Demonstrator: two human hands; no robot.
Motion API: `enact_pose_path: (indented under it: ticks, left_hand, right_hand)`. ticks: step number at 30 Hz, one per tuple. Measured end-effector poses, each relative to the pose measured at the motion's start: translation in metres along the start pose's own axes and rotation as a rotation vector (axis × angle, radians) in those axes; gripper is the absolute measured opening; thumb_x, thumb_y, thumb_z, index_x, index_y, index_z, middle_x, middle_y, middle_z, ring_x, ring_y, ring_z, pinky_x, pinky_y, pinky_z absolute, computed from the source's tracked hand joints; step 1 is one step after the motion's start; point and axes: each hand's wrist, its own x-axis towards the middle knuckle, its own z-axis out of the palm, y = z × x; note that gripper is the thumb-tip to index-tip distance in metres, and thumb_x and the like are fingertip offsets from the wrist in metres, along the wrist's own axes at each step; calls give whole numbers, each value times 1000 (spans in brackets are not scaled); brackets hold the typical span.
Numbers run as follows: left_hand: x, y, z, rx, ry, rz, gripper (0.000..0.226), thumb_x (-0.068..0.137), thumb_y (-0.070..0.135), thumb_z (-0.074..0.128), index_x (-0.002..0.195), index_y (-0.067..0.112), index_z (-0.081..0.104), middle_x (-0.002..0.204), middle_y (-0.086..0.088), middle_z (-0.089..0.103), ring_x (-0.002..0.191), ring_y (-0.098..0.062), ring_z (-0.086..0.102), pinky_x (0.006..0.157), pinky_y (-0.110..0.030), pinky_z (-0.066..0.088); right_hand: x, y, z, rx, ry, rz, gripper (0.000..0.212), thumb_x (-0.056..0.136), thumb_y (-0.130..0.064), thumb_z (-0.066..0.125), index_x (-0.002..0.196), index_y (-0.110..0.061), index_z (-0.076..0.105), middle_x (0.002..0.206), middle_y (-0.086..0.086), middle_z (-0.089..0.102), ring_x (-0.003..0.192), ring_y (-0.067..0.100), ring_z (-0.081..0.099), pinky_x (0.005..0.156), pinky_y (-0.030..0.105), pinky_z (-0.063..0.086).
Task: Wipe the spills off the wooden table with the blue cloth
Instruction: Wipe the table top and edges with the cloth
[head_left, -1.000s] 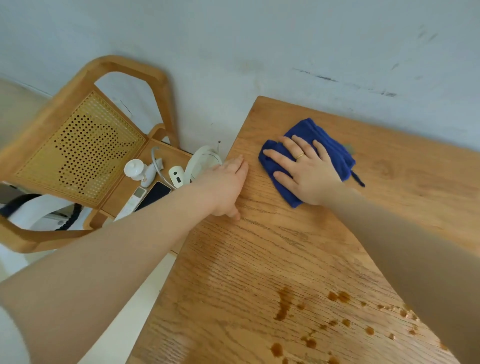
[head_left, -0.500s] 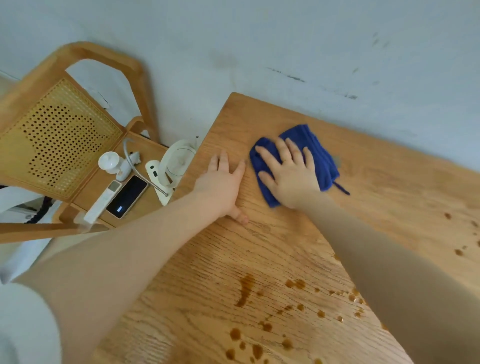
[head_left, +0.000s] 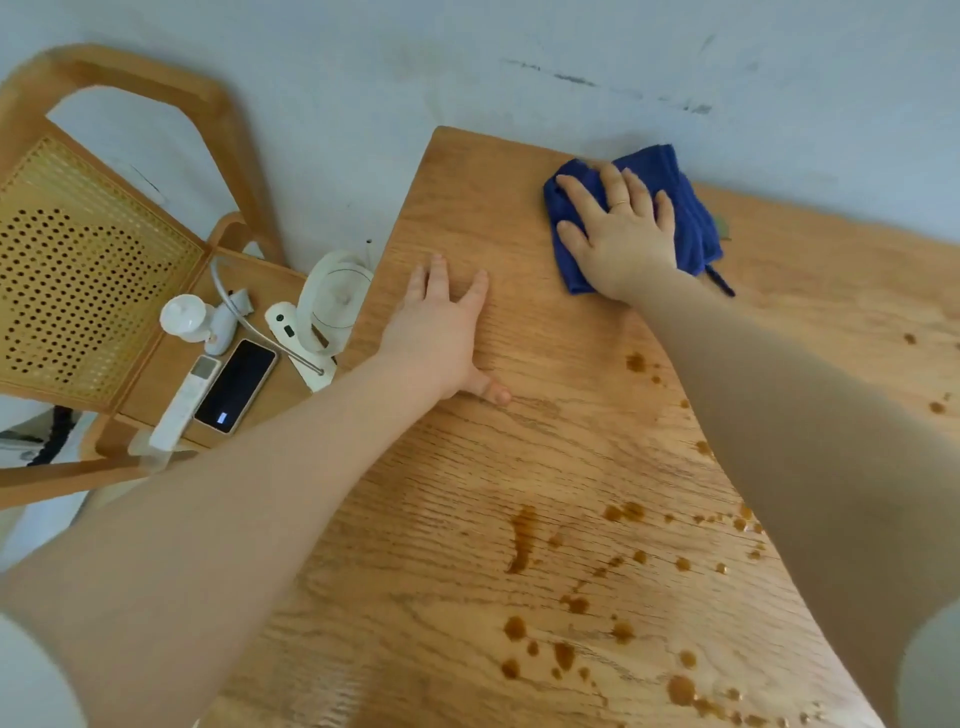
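Blue cloth (head_left: 691, 223) lies bunched at the far edge of the wooden table (head_left: 545, 467), right up against the pale wall, with the right hand (head_left: 626, 236) pressed flat on top of it. The fingers of that hand are spread wide over the fabric and pin it down rather than pinch it; a thin ring shows on one of them. The left hand (head_left: 441, 332) rests palm-down on bare wood near the table's left edge, fingers loosely fanned, holding nothing and apparently bracing the reach.

The cloth looks soft, light and limp (it folds over itself and trails a small loop or tag at its near corner), so it should give no resistance and will likely ride up or roll if pushed from one edge only. A flat palm over its middle, as now, seems the best hold, with the fingertips kept on the fabric so it moves as one pad.

Brown spills (head_left: 522, 538) dot the near part of the table, well apart from the cloth, and more specks lie to the right; the wood around the cloth appears dry, though glare makes that hard to judge. Most of the wiping looks not yet done.

A chair (head_left: 104, 260) beside the table carries a phone (head_left: 236, 385) and small white gadgets, clear of the work.
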Motion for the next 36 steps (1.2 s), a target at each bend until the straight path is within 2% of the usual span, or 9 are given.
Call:
enact_pose_path:
  ticks: [5,9,14,17,22,25,28,33,36]
  left_hand:
    - [-2,1,-2,-31,-9,8,130,56,62,75,149,28,-9,155,-14,-21,144,-32,-12,116,-45,11]
    - [-2,-3,-1,-51,10,26,128,57,63,74,149,28,-8,155,-13,-20,144,-32,-12,117,-45,9]
    - [4,-2,1,-1,14,47,124,56,64,73,147,36,-6,156,-14,-17,144,-34,-11,116,-46,13]
    - [1,0,-1,36,-13,49,121,58,65,72,146,40,-7,155,-16,-18,143,-35,-12,116,-47,14]
    - [-3,6,-10,13,-55,20,121,59,60,75,147,39,-5,155,-16,-19,143,-36,-12,115,-49,14]
    - [-4,17,-17,32,-90,-16,123,61,54,78,148,35,-7,154,-19,-18,144,-36,-8,114,-51,21]
    - [-4,21,-15,-16,-98,-45,124,64,46,80,148,32,-10,155,-14,-19,145,-31,-8,116,-47,17]
    - [-23,30,0,-57,2,-89,114,73,43,73,148,21,-10,158,-6,-9,146,-23,-4,118,-46,8]
    - [-36,57,2,-72,27,-33,103,80,45,65,149,17,-6,158,-6,-7,146,-21,-2,119,-39,7]
  right_hand:
    - [-79,-20,5,-56,-64,-82,52,96,-49,25,145,-42,9,158,1,2,144,26,0,114,52,-1]
    - [-81,-10,2,-84,-82,-207,51,95,-52,21,144,-43,12,157,0,8,144,25,4,114,51,2]
    - [-15,1,4,-5,41,70,47,98,-46,23,144,-42,17,157,1,11,144,25,6,115,51,3]
    - [4,-3,-1,30,41,178,47,98,-46,23,144,-41,17,157,1,10,144,25,4,114,53,3]
    - [-55,4,-1,36,-51,-44,51,94,-48,34,143,-42,19,158,-2,6,144,24,2,113,55,1]
    - [-90,20,2,-22,-52,-122,50,95,-50,29,143,-43,17,158,-5,4,145,23,2,114,52,2]
    - [-73,34,1,-5,-47,-170,49,96,-51,28,143,-45,17,157,-7,7,145,21,3,114,51,2]
    - [-8,66,-7,73,27,-1,47,97,-49,26,143,-43,18,157,-2,10,144,23,4,114,52,0]
    - [6,73,-11,77,9,52,49,97,-48,25,144,-39,16,157,2,8,144,26,3,114,52,-1]
